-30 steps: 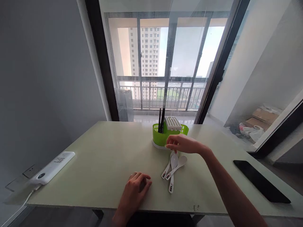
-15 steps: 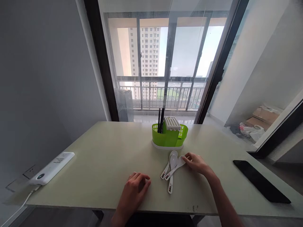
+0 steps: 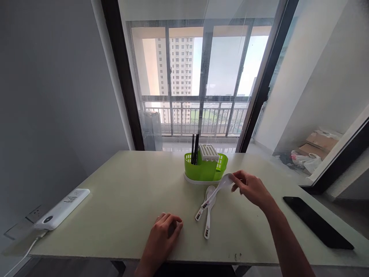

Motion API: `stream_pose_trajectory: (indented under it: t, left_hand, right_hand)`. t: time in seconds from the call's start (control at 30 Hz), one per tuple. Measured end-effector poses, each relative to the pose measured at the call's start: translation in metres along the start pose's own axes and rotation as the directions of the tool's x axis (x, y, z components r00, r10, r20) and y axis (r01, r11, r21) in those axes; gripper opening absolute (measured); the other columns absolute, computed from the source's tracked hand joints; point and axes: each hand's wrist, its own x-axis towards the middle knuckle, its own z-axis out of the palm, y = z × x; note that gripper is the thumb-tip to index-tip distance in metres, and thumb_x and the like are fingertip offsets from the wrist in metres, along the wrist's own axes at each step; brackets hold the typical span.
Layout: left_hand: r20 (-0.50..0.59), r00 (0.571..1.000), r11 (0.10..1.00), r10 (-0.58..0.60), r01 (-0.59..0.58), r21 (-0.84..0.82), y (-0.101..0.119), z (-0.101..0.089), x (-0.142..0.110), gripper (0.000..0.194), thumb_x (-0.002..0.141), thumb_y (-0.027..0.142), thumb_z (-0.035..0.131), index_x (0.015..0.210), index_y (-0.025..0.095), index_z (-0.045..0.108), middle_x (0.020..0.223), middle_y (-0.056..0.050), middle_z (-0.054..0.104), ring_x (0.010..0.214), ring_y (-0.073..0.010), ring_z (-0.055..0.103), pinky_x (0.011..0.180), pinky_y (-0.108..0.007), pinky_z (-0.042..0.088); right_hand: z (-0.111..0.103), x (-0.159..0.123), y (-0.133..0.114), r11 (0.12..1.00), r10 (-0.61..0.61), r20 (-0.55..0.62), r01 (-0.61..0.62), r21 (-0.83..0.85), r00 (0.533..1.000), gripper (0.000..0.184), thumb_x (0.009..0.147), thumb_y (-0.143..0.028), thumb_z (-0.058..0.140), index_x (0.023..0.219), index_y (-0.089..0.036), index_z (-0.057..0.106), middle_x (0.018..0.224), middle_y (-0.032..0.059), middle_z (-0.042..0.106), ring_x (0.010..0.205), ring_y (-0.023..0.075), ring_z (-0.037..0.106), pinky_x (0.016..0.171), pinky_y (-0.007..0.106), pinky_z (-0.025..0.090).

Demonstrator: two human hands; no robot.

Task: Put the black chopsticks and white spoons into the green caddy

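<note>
My right hand (image 3: pixel 250 188) pinches a white spoon (image 3: pixel 223 184) by the bowl end, and its labelled handle slants down to the left. Below it, two more white spoons lie crossed on the table: one spoon (image 3: pixel 199 214) points lower left, the other spoon (image 3: pixel 208 225) points toward me. Just behind the held spoon stands a green cutlery holder (image 3: pixel 201 171) with a white slotted top and black chopsticks (image 3: pixel 195 150) in its left compartment. My left hand (image 3: pixel 164 234) rests on the table left of the spoons, fingers loosely curled with a gap to the thumb, holding nothing.
A white power strip (image 3: pixel 63 207) with a cable lies at the table's (image 3: pixel 129 192) left edge. On the right side lies a flat black object (image 3: pixel 317 222). Behind the table is a glass door; boxes (image 3: pixel 321 142) and plastic bags (image 3: pixel 309 161) sit at the far right.
My right hand has lifted the top spoon's bowl end up and slightly right, away from the other two. My left hand has stayed in place.
</note>
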Motion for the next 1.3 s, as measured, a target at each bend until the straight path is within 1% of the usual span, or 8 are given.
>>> stream_pose_trajectory:
  t: [0.1, 0.2, 0.3, 0.37, 0.53, 0.8, 1.03, 1.3]
  left_hand:
    - [0.005, 1.0, 1.0, -0.005, 0.005, 0.01, 0.0, -0.001, 0.0, 0.023, 0.099, 0.039, 0.053, 0.095, 0.024, 0.07, 0.095, -0.004, 0.073, 0.093, -0.0226, 0.065, 0.089, -0.039, 0.051]
    - [0.013, 1.0, 1.0, -0.008, 0.007, 0.024, 0.001, -0.002, 0.0, 0.023, 0.099, 0.039, 0.053, 0.094, 0.024, 0.069, 0.093, -0.004, 0.072, 0.093, -0.0227, 0.065, 0.089, -0.039, 0.051]
    - [0.015, 1.0, 1.0, -0.009, 0.009, 0.024, 0.001, -0.002, 0.0, 0.023, 0.099, 0.038, 0.052, 0.094, 0.024, 0.069, 0.092, -0.004, 0.072, 0.092, -0.0226, 0.065, 0.09, -0.04, 0.051]
    - [0.013, 1.0, 1.0, -0.007, 0.007, 0.018, 0.0, -0.001, 0.0, 0.023, 0.099, 0.038, 0.052, 0.095, 0.024, 0.069, 0.094, -0.004, 0.072, 0.093, -0.0226, 0.065, 0.091, -0.04, 0.051]
    - [0.012, 1.0, 1.0, -0.012, 0.012, 0.007, 0.0, -0.001, -0.001, 0.025, 0.099, 0.041, 0.051, 0.095, 0.024, 0.07, 0.094, -0.005, 0.072, 0.093, -0.0233, 0.065, 0.088, -0.039, 0.052]
    - [0.007, 1.0, 1.0, -0.001, 0.001, 0.009, 0.003, -0.002, 0.001, 0.027, 0.099, 0.042, 0.051, 0.094, 0.024, 0.07, 0.094, -0.006, 0.072, 0.093, -0.0238, 0.065, 0.09, -0.041, 0.052]
    - [0.014, 1.0, 1.0, 0.0, 0.0, 0.019, -0.001, -0.001, 0.0, 0.025, 0.1, 0.04, 0.051, 0.095, 0.024, 0.07, 0.095, -0.005, 0.072, 0.094, -0.0224, 0.065, 0.089, -0.038, 0.051]
    - [0.016, 1.0, 1.0, -0.005, 0.005, 0.013, 0.002, -0.003, 0.001, 0.028, 0.099, 0.043, 0.05, 0.094, 0.024, 0.07, 0.094, -0.006, 0.072, 0.094, -0.0237, 0.065, 0.089, -0.039, 0.052]
  right_hand:
    - [-0.015, 0.001, -0.045, 0.986, -0.167, -0.272, 0.161, -0.044, 0.948, 0.038, 0.095, -0.059, 0.054, 0.098, -0.023, 0.066, 0.075, 0.0021, 0.075, 0.06, 0.018, 0.068, 0.062, 0.029, 0.049]
    - [-0.014, 0.009, -0.075, 0.952, -0.302, -0.492, 0.288, -0.107, 0.817, 0.039, 0.097, -0.06, 0.053, 0.101, -0.023, 0.066, 0.079, 0.0028, 0.075, 0.069, 0.0199, 0.071, 0.065, 0.029, 0.049]
    - [0.001, 0.026, -0.084, 0.908, -0.416, -0.578, 0.359, -0.218, 0.702, 0.036, 0.101, -0.055, 0.048, 0.105, -0.023, 0.065, 0.083, 0.0023, 0.076, 0.07, 0.0191, 0.071, 0.065, 0.028, 0.047]
    - [0.014, 0.039, -0.082, 0.868, -0.496, -0.564, 0.38, -0.32, 0.66, 0.036, 0.104, -0.051, 0.044, 0.106, -0.022, 0.065, 0.089, 0.0038, 0.077, 0.073, 0.0191, 0.071, 0.064, 0.028, 0.044]
    - [0.041, 0.062, -0.075, 0.741, -0.648, -0.391, 0.42, -0.524, 0.654, 0.033, 0.108, -0.039, 0.039, 0.103, -0.021, 0.066, 0.1, 0.0074, 0.077, 0.089, 0.022, 0.071, 0.075, 0.032, 0.043]
    - [0.079, 0.071, -0.061, 0.587, -0.777, -0.178, 0.592, -0.552, 0.605, 0.023, 0.104, -0.016, 0.045, 0.101, -0.024, 0.067, 0.111, 0.0051, 0.076, 0.13, 0.0236, 0.058, 0.115, 0.049, 0.033]
    - [0.097, 0.072, -0.051, 0.527, -0.802, -0.159, 0.556, -0.642, 0.576, 0.024, 0.101, -0.011, 0.047, 0.092, -0.02, 0.067, 0.146, 0.0088, 0.058, 0.15, 0.028, 0.034, 0.121, 0.061, 0.026]
    - [0.087, 0.062, -0.054, 0.579, -0.772, -0.174, 0.564, -0.589, 0.611, 0.017, 0.099, -0.015, 0.052, 0.104, -0.021, 0.067, 0.152, 0.0101, 0.05, 0.153, 0.0301, 0.026, 0.122, 0.061, 0.025]
